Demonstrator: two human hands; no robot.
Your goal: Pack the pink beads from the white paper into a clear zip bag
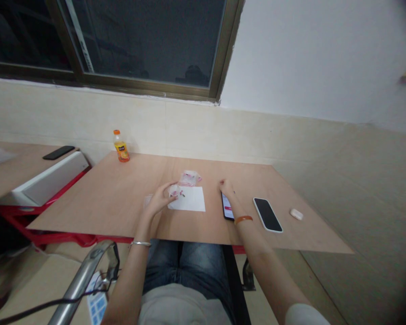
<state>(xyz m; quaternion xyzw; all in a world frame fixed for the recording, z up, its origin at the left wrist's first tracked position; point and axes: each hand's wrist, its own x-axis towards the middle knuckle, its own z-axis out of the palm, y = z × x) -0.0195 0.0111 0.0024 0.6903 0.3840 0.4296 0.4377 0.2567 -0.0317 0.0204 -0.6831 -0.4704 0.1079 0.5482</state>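
My left hand [161,197] is at the left edge of a white sheet of paper [193,201], thumb and fingers curved around a small clear plastic item [174,191] with pinkish bits showing in it. A few tiny dark red pieces [182,193] lie on the paper beside my fingertips. Just behind the sheet rests a clear plastic bag [190,177] with pink markings. My right hand [226,186] is closed over the far end of a phone with a lit screen [227,208]. Whatever its fingers pinch is hidden or too small to make out.
To the right lie a white-edged phone [268,215] and a small white case [296,214]. An orange-capped drink bottle [122,148] stands at the back left of the wooden table [98,198]. Another table at left holds a black phone [58,152]. A metal armrest [84,280] is below.
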